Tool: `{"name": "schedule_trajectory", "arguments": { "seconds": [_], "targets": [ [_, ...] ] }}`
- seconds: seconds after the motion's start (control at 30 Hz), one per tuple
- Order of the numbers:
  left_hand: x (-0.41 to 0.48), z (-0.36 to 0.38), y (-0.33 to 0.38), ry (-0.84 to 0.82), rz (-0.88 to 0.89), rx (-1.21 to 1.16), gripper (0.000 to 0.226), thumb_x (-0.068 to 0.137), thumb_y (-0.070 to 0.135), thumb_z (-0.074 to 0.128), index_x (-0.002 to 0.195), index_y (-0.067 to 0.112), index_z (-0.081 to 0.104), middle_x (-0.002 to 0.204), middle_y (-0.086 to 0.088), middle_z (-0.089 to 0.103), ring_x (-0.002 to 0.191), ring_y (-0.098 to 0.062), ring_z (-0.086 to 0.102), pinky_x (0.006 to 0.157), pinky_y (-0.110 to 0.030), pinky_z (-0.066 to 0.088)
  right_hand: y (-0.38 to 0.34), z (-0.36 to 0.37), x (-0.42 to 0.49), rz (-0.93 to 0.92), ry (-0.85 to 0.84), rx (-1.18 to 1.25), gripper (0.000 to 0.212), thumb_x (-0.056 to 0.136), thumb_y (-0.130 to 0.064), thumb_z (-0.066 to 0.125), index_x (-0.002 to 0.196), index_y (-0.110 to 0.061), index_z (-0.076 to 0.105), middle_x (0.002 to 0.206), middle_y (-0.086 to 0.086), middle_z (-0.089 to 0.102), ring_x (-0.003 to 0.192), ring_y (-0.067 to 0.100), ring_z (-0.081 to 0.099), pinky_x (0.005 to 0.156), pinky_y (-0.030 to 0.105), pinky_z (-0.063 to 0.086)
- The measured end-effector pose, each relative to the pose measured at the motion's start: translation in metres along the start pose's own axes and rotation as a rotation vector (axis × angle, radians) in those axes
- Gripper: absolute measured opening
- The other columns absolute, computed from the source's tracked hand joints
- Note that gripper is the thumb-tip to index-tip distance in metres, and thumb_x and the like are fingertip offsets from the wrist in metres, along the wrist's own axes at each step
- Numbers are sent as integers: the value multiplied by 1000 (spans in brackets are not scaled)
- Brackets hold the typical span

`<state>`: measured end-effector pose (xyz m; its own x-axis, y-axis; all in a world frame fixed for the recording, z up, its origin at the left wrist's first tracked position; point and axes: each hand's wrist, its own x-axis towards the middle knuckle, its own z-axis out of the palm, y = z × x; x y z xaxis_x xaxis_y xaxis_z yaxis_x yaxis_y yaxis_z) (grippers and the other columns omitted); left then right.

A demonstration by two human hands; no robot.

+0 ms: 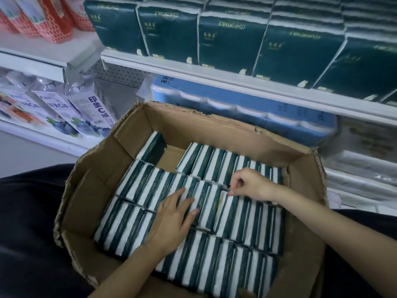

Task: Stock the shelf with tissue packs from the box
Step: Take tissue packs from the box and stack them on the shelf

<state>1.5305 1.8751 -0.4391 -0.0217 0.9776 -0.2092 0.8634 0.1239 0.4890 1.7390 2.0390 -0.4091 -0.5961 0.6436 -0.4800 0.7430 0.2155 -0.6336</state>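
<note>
1. Cardboard is walling the open box (pixel 133 134), which is sitting low in front of me, its torn flaps folding outward and dark cloth (pixel 28 222) showing on both sides of it.
2. I am watching the left hand (pixel 174 220) reaching in from below, palm down, its fingers lying straight and slightly spread on top of the tissue packs (pixel 214 265) near the middle of the box.
3. I am seeing the right hand (pixel 249 183) coming in from the right with the forearm crossing the box rim, its fingers curling tight and thumb and forefinger pinching the top edge of 1 of the packs in the middle row.
4. Green-and-white packs are standing on edge in rows and filling most of the box; bare cardboard is showing at the far left, beside 1 lone pack (pixel 153 147).
5. Beyond the box, a white shelf (pixel 214 74) is carrying large dark green bundles (pixel 227 41) stacked side by side.
6. Under that shelf, blue roll packs (pixel 236 100) are lying just behind the box.
7. To the left, white cartons (pixel 90 112) with blue fruit print are leaning, and red packs (pixel 49 20) are sitting on the shelf above them.
</note>
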Motion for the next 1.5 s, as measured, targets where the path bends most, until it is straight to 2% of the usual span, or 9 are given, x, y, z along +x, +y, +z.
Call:
{"name": "schedule_trajectory", "arguments": {
  "seconds": [0.23,0.4,0.57,0.7,0.83,1.03,1.13,1.27,1.5],
  "targets": [
    [5,-12,12,141,43,-307,67,92,69,16,134,30,51,141,17,38,127,1,41,105,-29,41,-21,-42,-10,18,176,280,17,86,-16,71,73,-11,61,81,3,63,74,4,59,68,21,45],
    [5,-30,49,273,41,-533,50,92,64,25,136,44,39,140,28,36,131,13,31,100,0,23,-38,-70,-32,148,411,661,15,92,-14,62,81,-5,56,96,11,57,91,20,62,73,32,60],
    [17,-41,92,229,132,-674,59,92,68,27,145,52,6,149,43,5,138,18,4,106,1,8,-52,-73,-63,166,572,797,15,94,-16,60,82,-7,55,103,18,60,91,24,66,72,32,60],
    [32,-63,123,290,194,-762,65,85,69,30,145,55,11,148,40,16,138,15,14,110,-12,17,-69,-92,-96,76,751,900,13,90,-14,63,87,-7,53,99,14,60,90,18,65,64,21,57],
    [48,-93,154,356,338,-782,61,89,62,35,147,46,24,141,30,37,134,9,31,105,-6,26,-79,-122,-131,-96,905,725,41,79,-18,75,111,-19,49,111,3,59,97,11,63,82,27,56],
    [74,-136,220,389,542,-845,52,88,58,37,139,48,34,129,20,46,125,6,43,98,-6,32,-76,-171,-179,-218,1128,369,67,72,-22,81,123,-39,41,113,-7,53,98,6,56,72,15,51],
    [94,-150,259,381,643,-842,49,87,55,37,135,48,38,126,13,48,120,10,45,94,-4,33,-63,-202,-194,-235,1234,248,63,72,-27,82,121,-42,45,117,-3,55,96,12,59,76,21,51],
    [122,-162,308,332,744,-824,46,91,50,42,137,42,43,124,12,50,118,9,47,91,-4,36,-42,-247,-217,-180,1351,121,44,68,-27,84,100,-31,53,106,-1,52,84,4,57,69,7,44],
    [201,-209,373,270,938,22,64,92,62,29,147,29,29,136,3,40,121,-11,48,103,-37,41,20,-351,-260,17,1382,19,37,70,-21,84,88,-25,52,88,-4,60,78,13,57,67,26,49]
  ]
}}
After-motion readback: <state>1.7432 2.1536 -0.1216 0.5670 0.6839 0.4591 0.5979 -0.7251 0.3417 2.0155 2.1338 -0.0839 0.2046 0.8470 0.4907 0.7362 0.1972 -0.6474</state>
